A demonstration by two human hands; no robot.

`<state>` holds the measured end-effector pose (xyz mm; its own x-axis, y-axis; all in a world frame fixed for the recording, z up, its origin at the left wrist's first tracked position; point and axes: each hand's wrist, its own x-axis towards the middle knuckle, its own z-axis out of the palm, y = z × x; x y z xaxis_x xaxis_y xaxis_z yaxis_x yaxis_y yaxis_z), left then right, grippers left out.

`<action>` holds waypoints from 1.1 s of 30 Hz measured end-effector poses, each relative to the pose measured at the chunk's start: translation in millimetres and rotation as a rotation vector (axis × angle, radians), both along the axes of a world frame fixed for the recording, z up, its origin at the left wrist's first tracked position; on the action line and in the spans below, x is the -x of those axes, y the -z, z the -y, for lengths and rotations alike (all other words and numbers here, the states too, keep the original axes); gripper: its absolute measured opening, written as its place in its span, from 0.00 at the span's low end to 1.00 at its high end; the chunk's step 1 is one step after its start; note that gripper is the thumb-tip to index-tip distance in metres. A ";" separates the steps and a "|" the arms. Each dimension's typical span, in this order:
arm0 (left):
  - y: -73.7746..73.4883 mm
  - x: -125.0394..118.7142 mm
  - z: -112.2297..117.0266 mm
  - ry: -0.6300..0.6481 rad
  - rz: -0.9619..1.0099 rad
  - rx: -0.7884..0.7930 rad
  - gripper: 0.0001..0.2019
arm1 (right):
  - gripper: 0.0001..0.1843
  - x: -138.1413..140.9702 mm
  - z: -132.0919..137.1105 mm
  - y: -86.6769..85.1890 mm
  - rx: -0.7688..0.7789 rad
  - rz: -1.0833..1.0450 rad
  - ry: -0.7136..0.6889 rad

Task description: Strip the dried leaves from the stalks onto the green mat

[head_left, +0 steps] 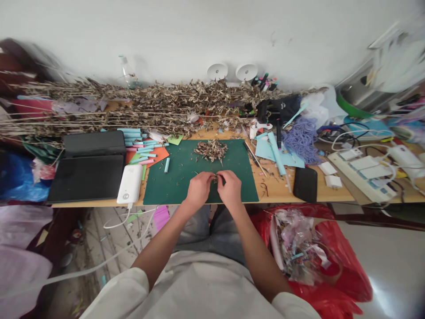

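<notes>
Both hands meet over the front of a dark green cutting mat (179, 186). Thumb and fingertips of my left hand (200, 188) are pinched on a small bit of dried leaf (215, 179). My right hand (229, 187) pinches the same bit from the other side, so the leaf is mostly hidden between the fingers. Just beyond the hands lies a loose pile of dried leaves (211, 151), brown and curled. Small crumbs are scattered on the mat. A short light-blue paper tube (166, 165) rests on the mat's left part.
Long bundles of dried stalks (186, 99) span the back. At left are a black tablet case (89, 173), a white power bank (129, 184) and several paper tubes (146, 153). A phone (305, 184), purple yarn (300, 139) and power strip (361, 175) lie right. A red bag (348, 261) stands below.
</notes>
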<state>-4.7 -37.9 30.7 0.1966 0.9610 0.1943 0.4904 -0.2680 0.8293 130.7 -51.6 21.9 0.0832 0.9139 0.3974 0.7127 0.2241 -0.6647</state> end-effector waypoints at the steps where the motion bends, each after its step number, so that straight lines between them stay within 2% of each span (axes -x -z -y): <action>1: 1.2 -0.3 -1.7 -0.012 0.082 0.050 0.10 | 0.11 -1.7 -0.4 -0.1 0.007 -0.030 0.002; 5: 9.7 -2.9 -11.9 -0.067 0.475 0.347 0.10 | 0.09 -4.9 -1.4 -2.3 0.062 -0.224 -0.026; 7: 13.7 -4.8 -15.1 -0.063 0.589 0.419 0.12 | 0.11 -3.8 -1.4 -3.2 0.086 -0.341 -0.053; 9: 15.6 -6.3 -15.9 -0.054 0.618 0.428 0.13 | 0.11 -2.3 -1.6 -3.5 0.099 -0.408 -0.059; 12: 13.2 -6.6 -14.4 -0.052 0.483 0.345 0.10 | 0.08 -1.0 -2.5 -3.7 0.080 -0.374 -0.018; 18: 2.4 -8.0 -9.0 0.003 -0.113 -0.043 0.10 | 0.11 2.4 -0.8 -3.1 -0.010 -0.104 -0.004; 20: 1.4 -10.6 -7.4 0.013 -0.265 -0.096 0.11 | 0.11 4.1 1.1 -1.3 -0.025 0.038 0.011; 22: 1.4 -12.5 -7.2 -0.016 -0.317 -0.101 0.11 | 0.11 4.1 2.6 1.2 -0.033 0.114 0.056; 24: 2.4 -12.2 -9.0 -0.062 -0.227 -0.060 0.11 | 0.11 1.5 2.8 3.8 -0.039 0.066 0.105; 26: 4.3 -9.9 -12.4 -0.090 -0.015 0.054 0.10 | 0.10 -2.9 1.8 5.5 -0.039 -0.038 0.124; 30: 9.4 -6.2 -18.7 -0.100 0.412 0.348 0.08 | 0.09 -9.3 -0.9 3.0 -0.012 -0.154 0.070; 33: 12.3 -7.3 -20.2 -0.088 0.539 0.404 0.09 | 0.11 -7.9 -1.3 -2.8 0.013 -0.210 0.003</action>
<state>2.7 -17.7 18.5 0.0902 0.9868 -0.1342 -0.0139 0.1360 0.9906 138.6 -50.3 24.6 0.1654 0.9184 0.3595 0.5588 0.2131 -0.8015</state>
